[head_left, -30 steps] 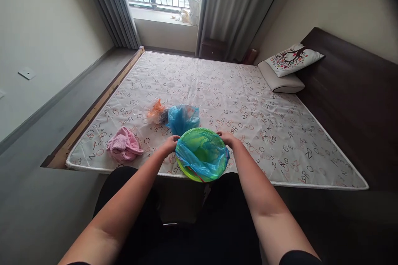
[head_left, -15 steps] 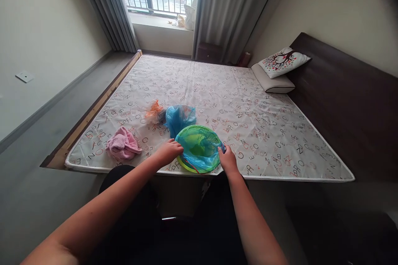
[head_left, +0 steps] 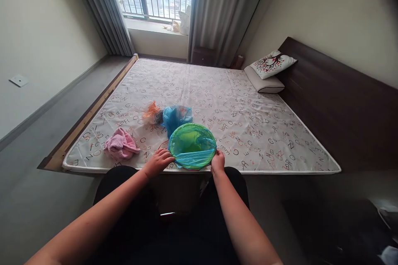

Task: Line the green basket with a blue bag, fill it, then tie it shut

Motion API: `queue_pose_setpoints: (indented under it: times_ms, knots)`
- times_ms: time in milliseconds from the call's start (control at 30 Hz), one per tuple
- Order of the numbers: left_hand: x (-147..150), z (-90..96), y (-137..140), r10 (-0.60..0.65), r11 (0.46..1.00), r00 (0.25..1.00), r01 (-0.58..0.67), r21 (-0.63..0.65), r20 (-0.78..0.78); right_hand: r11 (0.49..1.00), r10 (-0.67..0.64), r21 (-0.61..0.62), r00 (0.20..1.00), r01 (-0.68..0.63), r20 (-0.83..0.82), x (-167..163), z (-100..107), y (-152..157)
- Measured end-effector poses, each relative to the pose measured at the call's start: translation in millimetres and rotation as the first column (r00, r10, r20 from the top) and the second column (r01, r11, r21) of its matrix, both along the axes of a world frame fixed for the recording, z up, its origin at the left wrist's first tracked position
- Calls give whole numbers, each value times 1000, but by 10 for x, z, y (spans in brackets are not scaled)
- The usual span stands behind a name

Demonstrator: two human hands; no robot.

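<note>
A round green bin (head_left: 188,138) stands at the near edge of the bed, its mouth tilted towards me. A thin blue plastic bag (head_left: 196,158) lines it and is stretched over the near part of the opening. At the left side of the rim, my left hand (head_left: 159,161) is closed on the bag's edge. My right hand (head_left: 218,161) grips the bag at the right side of the rim, fingertips partly hidden behind the bin. Just beyond the bin lies a crumpled blue bag (head_left: 176,116). A red strip (head_left: 164,144) shows near my left hand.
A pink towel (head_left: 121,144) lies bunched on the mattress (head_left: 242,120) to the left. Orange and clear crumpled plastic (head_left: 151,112) sits beyond it. Two pillows (head_left: 273,65) lean by the dark headboard (head_left: 326,78). My knees are against the bed's near side.
Both hands have shifted lower along the rim. The blue bag now stretches flat across the near part of the mouth, and the red strip has moved left of the bin.
</note>
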State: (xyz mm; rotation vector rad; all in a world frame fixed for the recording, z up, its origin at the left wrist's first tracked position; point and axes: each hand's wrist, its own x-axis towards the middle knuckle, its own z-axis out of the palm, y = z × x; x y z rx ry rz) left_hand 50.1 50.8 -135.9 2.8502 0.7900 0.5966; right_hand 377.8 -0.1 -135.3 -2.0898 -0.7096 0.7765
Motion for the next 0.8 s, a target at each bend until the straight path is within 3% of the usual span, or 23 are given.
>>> queue_pose_setpoints:
  times_ms: [200, 367, 533, 633, 733, 800]
  knots:
    - [99, -194, -212, 12, 1000, 999, -13, 24, 45, 985, 137, -119, 983, -123, 120, 231, 103, -147]
    - [200, -269, -284, 73, 997, 997, -74, -25, -40, 968, 220, -162, 961, -194, 166, 202, 122, -195]
    - [249, -292, -338, 114, 987, 992, -119, -107, -51, 979, 165, -129, 986, -160, 36, 141, 67, -138]
    - [248, -278, -390, 159, 972, 987, -150, -183, 34, 987, 105, -113, 991, -114, -88, 113, 64, -156]
    - [266, -194, -380, 327, 905, 925, -247, -345, 195, 988, 86, -116, 986, -102, -141, 79, 92, -272]
    - [313, -96, -304, 533, 799, 798, -365, -478, 282, 990, 65, -116, 995, -74, -80, 59, 146, -373]
